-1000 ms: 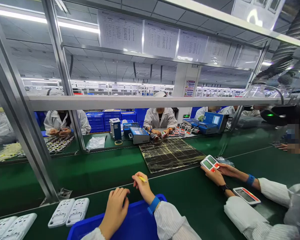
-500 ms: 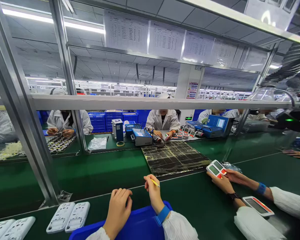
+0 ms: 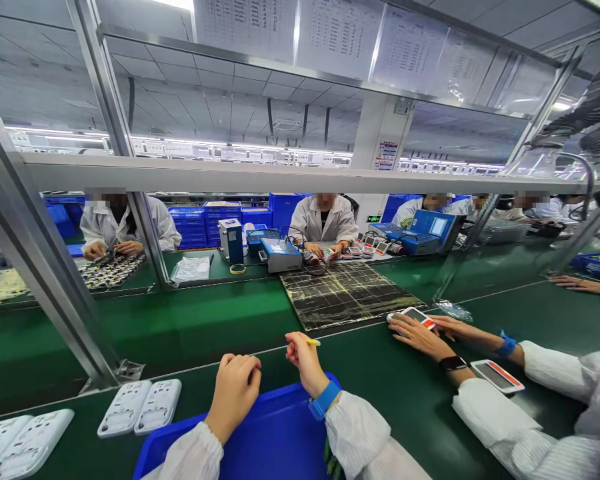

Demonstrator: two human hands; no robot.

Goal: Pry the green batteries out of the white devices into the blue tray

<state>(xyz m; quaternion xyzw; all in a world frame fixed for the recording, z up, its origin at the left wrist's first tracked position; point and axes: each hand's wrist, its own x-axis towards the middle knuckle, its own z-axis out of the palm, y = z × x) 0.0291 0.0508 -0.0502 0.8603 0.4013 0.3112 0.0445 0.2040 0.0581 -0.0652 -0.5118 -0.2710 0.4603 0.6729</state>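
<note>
Green bench, left hand (image 3: pixel 234 390) loosely curled on blue bin (image 3: pixel 275 440) rim, right hand (image 3: pixel 305 363) raised, pinching yellow stick (image 3: pixel 313 342)

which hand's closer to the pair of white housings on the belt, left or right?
Left. The left hand rests curled at the blue bin's rim, just right of the white housings. The right hand, pinching a yellow stick, sits farther right.

Bright even light from ceiling strips (image 3: pixel 180 143), glare on the hanging sheets (image 3: pixel 340 33), soft faint shadows on the green surface (image 3: pixel 205 327), frame posts (image 3: pixel 35 247) bowed at the edges, sharp focus throughout
</note>
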